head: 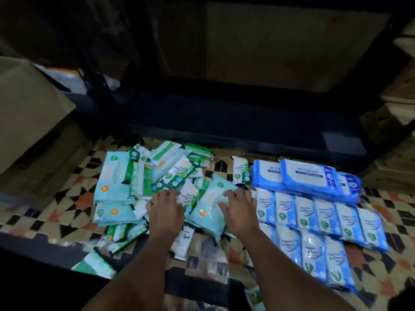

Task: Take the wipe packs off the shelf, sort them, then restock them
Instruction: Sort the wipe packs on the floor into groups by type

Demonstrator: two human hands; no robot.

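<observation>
Sorting stage, head view. Your left hand [165,212] rests on the loose heap of green and teal packs [148,182], its fingers loosely curved over small packs; whether it grips one cannot be told. Your right hand [239,208] lies, fingers spread, on the right edge of a large teal pack [210,209] that leans on the heap. The dark shelf [235,122] behind stands bare. Risk: the heap is loose and overlapping, so pulling the teal pack may, I judge, drag neighbours onto the sorted blue rows [321,223]. Count: roughly six blue-white packs in the upper row and four or five below; at least three large blue packs [307,176] behind; the heap is too tangled to count.
</observation>
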